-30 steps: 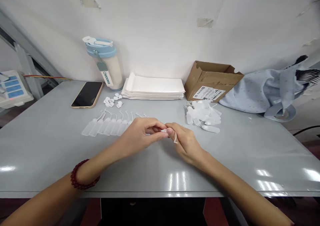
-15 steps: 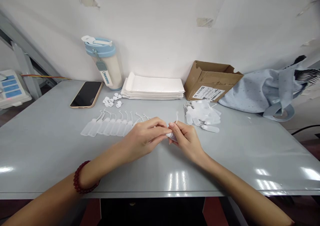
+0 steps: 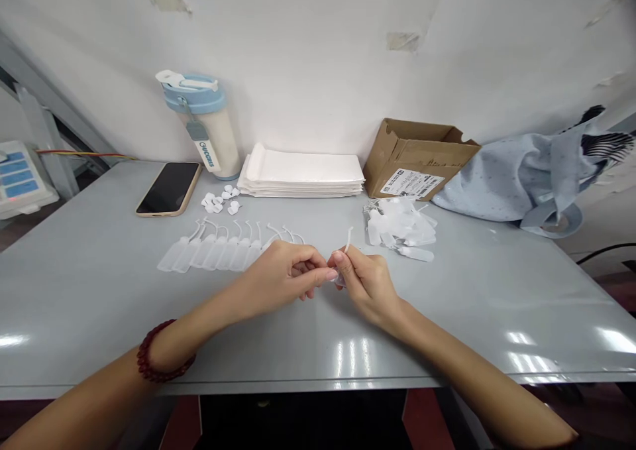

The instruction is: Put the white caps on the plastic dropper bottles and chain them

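My right hand (image 3: pixel 370 281) is closed round a small translucent plastic piece (image 3: pixel 340 279), and a thin white tail (image 3: pixel 348 239) sticks up above the fingers. Most of that piece is hidden in the grip. My left hand (image 3: pixel 283 274) meets it from the left, thumb and fingertips pinched at its edge. Left of the hands, a row of similar flat translucent pieces (image 3: pixel 213 254) with thin curved tails lies side by side, partly covered by my left hand. More such pieces form a loose pile (image 3: pixel 402 225) to the right.
Several small white parts (image 3: pixel 218 201) lie near a phone (image 3: pixel 169 189) and a blue-lidded tumbler (image 3: pixel 211 132). White envelopes (image 3: pixel 305 168) are stacked against the wall. An open cardboard box (image 3: pixel 422 158) and a light blue cloth bag (image 3: pixel 511 178) stand at the back right.
My left fingers have shifted slightly down on the held piece, and the white round part that showed between the hands is now mostly covered. The view has moved slightly.
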The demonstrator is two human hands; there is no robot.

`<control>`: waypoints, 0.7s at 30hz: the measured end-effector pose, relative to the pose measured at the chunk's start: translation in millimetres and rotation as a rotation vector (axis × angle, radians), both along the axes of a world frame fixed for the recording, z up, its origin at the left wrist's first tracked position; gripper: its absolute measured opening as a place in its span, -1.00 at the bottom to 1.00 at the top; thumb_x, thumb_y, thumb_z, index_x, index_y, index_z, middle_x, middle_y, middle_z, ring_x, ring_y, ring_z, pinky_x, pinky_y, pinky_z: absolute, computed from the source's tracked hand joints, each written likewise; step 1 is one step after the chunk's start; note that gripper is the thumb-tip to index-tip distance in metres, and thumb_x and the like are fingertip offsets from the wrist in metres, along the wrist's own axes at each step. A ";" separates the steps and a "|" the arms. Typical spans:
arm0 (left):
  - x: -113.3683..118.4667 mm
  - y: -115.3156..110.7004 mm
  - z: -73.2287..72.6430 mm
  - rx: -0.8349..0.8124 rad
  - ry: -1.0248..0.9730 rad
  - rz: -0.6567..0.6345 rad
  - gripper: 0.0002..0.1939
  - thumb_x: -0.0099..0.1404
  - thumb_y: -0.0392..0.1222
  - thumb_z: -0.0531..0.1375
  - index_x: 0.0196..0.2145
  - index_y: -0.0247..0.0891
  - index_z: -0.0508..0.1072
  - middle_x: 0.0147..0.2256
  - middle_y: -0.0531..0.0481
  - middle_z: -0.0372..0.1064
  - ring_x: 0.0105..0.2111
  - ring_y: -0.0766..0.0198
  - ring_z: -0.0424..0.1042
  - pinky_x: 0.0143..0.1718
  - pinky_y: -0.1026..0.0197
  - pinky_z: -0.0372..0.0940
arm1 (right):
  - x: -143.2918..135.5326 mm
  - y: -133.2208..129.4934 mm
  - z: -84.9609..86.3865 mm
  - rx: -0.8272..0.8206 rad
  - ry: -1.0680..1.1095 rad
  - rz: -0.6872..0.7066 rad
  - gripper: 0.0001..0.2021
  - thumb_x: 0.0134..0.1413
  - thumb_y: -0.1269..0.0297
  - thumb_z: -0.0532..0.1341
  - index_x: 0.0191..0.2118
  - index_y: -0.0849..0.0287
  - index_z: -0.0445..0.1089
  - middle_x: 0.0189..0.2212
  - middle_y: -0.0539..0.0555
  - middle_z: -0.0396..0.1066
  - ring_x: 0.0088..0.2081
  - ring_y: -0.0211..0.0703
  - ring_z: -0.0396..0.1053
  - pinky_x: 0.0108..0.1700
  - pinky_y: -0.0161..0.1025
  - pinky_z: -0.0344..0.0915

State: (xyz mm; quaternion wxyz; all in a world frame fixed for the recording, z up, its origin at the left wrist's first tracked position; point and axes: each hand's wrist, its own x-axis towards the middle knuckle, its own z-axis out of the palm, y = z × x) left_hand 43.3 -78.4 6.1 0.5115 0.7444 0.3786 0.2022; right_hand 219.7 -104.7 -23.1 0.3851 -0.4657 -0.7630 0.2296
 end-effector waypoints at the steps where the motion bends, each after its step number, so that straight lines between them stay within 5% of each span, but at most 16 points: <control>1: -0.2 -0.5 -1.4 0.072 -0.010 -0.019 -0.82 0.28 -0.15 0.15 -0.38 -0.30 0.46 -0.54 0.09 0.39 -0.55 0.41 0.40 -0.51 0.40 0.31 | -0.1 0.2 0.3 -0.035 0.007 -0.013 -0.63 0.31 0.13 -0.11 -0.51 0.13 0.12 -0.70 -0.06 0.24 -0.67 -0.36 0.18 -0.59 -0.40 0.13; 7: -1.6 -1.4 -19.9 0.784 -0.049 -0.107 -0.91 0.31 -0.35 0.12 -0.23 -0.33 0.41 -0.31 -0.05 0.44 -0.35 0.34 0.41 -0.30 0.30 0.35 | -1.9 3.3 5.8 -0.267 0.151 -0.058 -0.57 0.27 0.05 -0.04 -0.58 0.15 0.12 -0.76 -0.09 0.15 -0.68 -0.37 0.12 -0.60 -0.39 0.05; 11: 0.0 -1.0 -26.2 1.022 -0.081 -0.096 -0.88 0.31 -0.40 0.09 -0.22 -0.32 0.39 -0.26 -0.10 0.44 -0.27 0.29 0.42 -0.26 0.27 0.35 | -1.1 5.0 8.8 -0.381 0.217 -0.021 -0.55 0.28 0.04 -0.06 -0.58 0.17 0.15 -0.75 -0.09 0.15 -0.67 -0.37 0.12 -0.57 -0.38 0.08; 15: 3.0 -1.0 -16.1 0.705 -0.138 -0.041 -0.92 0.28 -0.33 0.15 -0.26 -0.32 0.43 -0.31 -0.05 0.45 -0.35 0.35 0.42 -0.29 0.31 0.35 | 0.5 4.4 5.0 -0.166 0.071 -0.065 -0.62 0.30 0.13 -0.09 -0.55 0.13 0.11 -0.73 -0.10 0.13 -0.68 -0.36 0.08 -0.59 -0.36 0.04; 21: 5.8 -1.9 -0.8 0.197 0.071 -0.053 -0.75 0.30 -0.19 0.09 -0.49 -0.32 0.41 -0.60 0.10 0.32 -0.60 0.42 0.27 -0.60 0.38 0.14 | 4.0 4.4 -8.9 0.279 -0.316 -0.040 -0.72 0.27 0.30 -0.12 -0.47 0.12 0.15 -0.66 -0.01 0.25 -0.68 -0.32 0.03 -0.63 -0.30 -0.08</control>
